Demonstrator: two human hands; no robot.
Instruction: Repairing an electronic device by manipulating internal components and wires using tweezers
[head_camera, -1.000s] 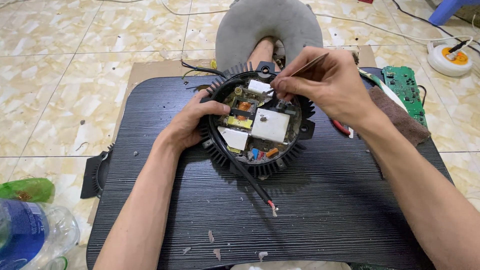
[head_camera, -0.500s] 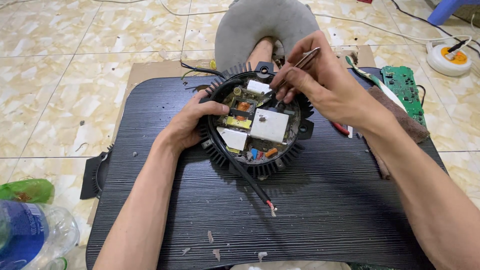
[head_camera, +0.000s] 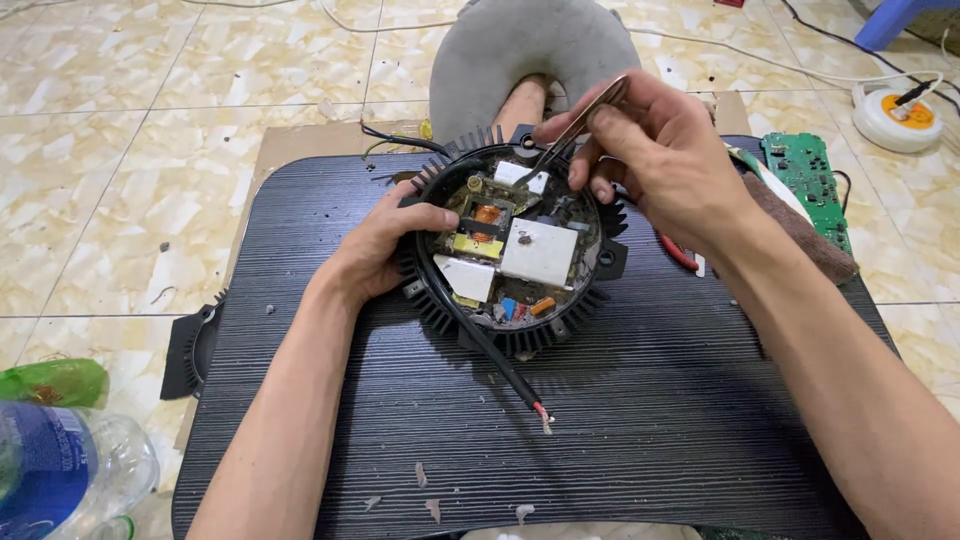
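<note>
Round finned black housing (head_camera: 512, 335) with its circuit board (head_camera: 515, 250) exposed sits at centre of the dark ribbed work board (head_camera: 620, 430). Left hand (head_camera: 385, 245) is clamped on the housing rim at 9 o'clock, thumb hooked over the edge beside the yellow-wound transformer (head_camera: 482, 225). Right hand (head_camera: 655, 150) pinches metal tweezers (head_camera: 570, 130) closed between thumb and fingers; the tips point down to the board at about 12 o'clock, by a white patch (head_camera: 520, 175). Whether the tips hold anything is too small to tell. Risks, as judged: metal tips could slip and bridge or scratch neighbouring parts, since components crowd close there; the housing may rotate if the left-hand hold slackens, as only one side is braced; the black cable (head_camera: 495, 365), running out toward 6 o'clock with bared ends, could snag a forearm. Surroundings: green circuit board (head_camera: 805, 180) and brown cloth (head_camera: 795, 230) at 3 o'clock, near the right forearm; white round outlet (head_camera: 895, 118) at 2 o'clock; plastic bottle (head_camera: 60, 470) at 8 o'clock; grey cushion (head_camera: 530, 50) at 12 o'clock. White flakes (head_camera: 425, 490) litter the board edge at 6 o'clock.
</note>
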